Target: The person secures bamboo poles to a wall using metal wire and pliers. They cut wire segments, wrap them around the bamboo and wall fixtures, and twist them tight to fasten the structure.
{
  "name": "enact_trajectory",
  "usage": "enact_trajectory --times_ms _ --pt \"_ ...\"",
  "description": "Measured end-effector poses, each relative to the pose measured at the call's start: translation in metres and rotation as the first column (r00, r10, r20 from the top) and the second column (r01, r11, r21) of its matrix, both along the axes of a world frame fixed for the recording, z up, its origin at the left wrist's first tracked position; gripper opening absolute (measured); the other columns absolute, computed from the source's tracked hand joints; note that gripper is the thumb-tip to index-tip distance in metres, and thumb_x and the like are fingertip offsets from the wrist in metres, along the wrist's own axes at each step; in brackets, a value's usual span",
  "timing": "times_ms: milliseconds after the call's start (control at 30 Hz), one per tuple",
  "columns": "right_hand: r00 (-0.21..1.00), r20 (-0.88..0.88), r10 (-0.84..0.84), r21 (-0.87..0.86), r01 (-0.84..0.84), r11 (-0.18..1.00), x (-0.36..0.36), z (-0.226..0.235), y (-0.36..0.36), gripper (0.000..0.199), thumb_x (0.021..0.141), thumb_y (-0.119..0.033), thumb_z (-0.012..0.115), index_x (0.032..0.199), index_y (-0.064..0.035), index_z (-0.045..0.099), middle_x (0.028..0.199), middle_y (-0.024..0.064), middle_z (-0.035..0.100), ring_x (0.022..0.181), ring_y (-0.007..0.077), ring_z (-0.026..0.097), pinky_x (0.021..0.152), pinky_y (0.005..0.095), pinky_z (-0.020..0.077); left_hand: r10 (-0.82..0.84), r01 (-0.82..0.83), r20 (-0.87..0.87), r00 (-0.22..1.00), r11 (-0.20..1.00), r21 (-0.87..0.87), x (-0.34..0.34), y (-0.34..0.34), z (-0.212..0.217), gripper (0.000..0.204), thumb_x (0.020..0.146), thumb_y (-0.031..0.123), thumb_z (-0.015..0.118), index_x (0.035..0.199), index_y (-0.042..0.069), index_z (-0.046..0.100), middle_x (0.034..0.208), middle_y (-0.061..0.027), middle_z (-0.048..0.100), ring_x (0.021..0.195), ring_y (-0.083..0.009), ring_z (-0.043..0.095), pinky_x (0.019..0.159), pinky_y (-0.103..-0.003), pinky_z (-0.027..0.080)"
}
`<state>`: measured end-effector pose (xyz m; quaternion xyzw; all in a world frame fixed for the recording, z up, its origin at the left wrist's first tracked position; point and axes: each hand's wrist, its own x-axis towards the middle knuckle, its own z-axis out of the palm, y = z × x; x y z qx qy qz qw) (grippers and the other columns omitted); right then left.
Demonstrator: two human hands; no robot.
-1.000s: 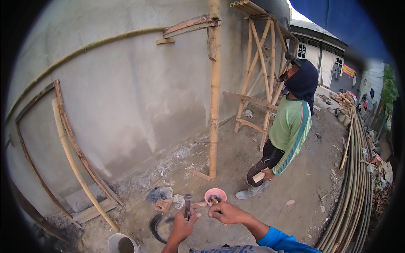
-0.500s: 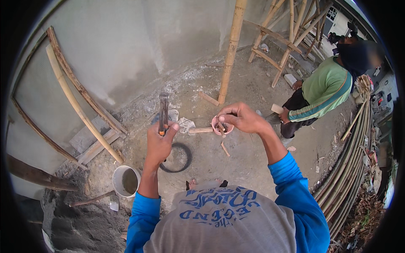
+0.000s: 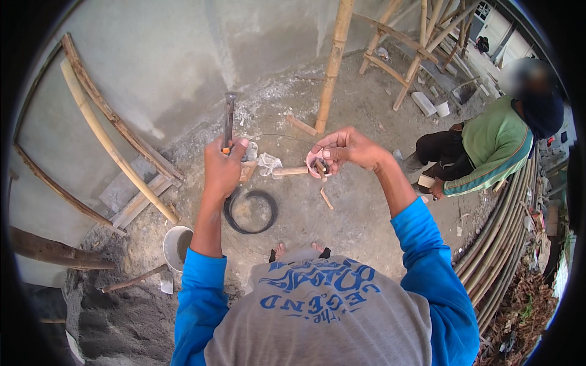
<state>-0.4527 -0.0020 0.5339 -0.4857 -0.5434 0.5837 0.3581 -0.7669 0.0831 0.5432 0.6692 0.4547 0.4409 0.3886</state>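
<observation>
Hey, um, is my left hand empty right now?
No, your left hand is closed around a dark metal tool, its head sticking up above your fingers.

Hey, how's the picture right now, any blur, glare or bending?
Head view: soft daylight, no harsh glare on the left hand or right hand; head view, right side: blur over the co-worker's head, bamboo poles look curved; head view, corners: black.

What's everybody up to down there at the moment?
The person's left hand grips a dark metal tool with an orange part; the right hand pinches thin wire. A pink bowl and a black wire coil sit on the ground. To the right, a co-worker holds a small pale block.
</observation>
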Motion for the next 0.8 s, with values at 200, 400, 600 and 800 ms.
enact_trajectory --times_ms 200,400,600,800 --pt "0.930 0.295 -0.219 0.168 0.176 0.970 0.000 0.002 -0.005 0.023 0.094 -0.003 0.061 0.113 0.0027 0.072 0.079 0.0125 0.073 0.065 0.0180 0.068 0.056 0.0330 0.0516 -0.065 0.063 -0.007 0.998 0.985 -0.160 -0.003 -0.002 -0.001 0.022 0.090 0.020 0.075 0.091 0.000 0.067 0.069 0.0007 0.060 0.057 -0.0069 0.051 0.049 -0.026 0.037" --pt "0.414 0.617 -0.670 0.747 -0.040 0.663 0.016 0.056 0.012 0.033 0.083 0.006 0.054 0.105 -0.0062 0.075 0.099 0.0165 0.074 0.090 0.0403 0.069 0.076 0.0467 0.0544 -0.446 0.432 0.049 0.894 0.826 -0.363 -0.008 -0.006 0.000 0.022 0.093 0.019 0.073 0.092 -0.002 0.067 0.071 -0.0064 0.065 0.058 -0.0123 0.058 0.053 -0.029 0.047" --pt "-0.053 0.530 -0.846 0.847 -0.019 0.532 0.094 0.141 0.026 0.030 0.084 -0.009 0.056 0.105 -0.0137 0.077 0.097 0.0171 0.073 0.091 0.0391 0.070 0.076 0.0470 0.0534 -0.394 0.417 0.141 0.908 0.826 -0.380 -0.025 -0.003 -0.017 0.022 0.096 0.021 0.068 0.095 -0.002 0.067 0.073 -0.0045 0.062 0.062 -0.0123 0.059 0.054 -0.030 0.049" --pt "-0.231 0.601 -0.765 0.791 0.305 0.530 0.180 0.081 0.009 0.024 0.091 -0.020 0.060 0.106 -0.0198 0.078 0.100 0.0171 0.073 0.097 0.0390 0.069 0.081 0.0476 0.0535 -0.336 0.382 0.182 0.924 0.817 -0.432 -0.050 -0.018 -0.022 0.024 0.096 0.022 0.069 0.089 0.000 0.064 0.072 -0.0047 0.062 0.062 -0.0129 0.058 0.057 -0.031 0.048"
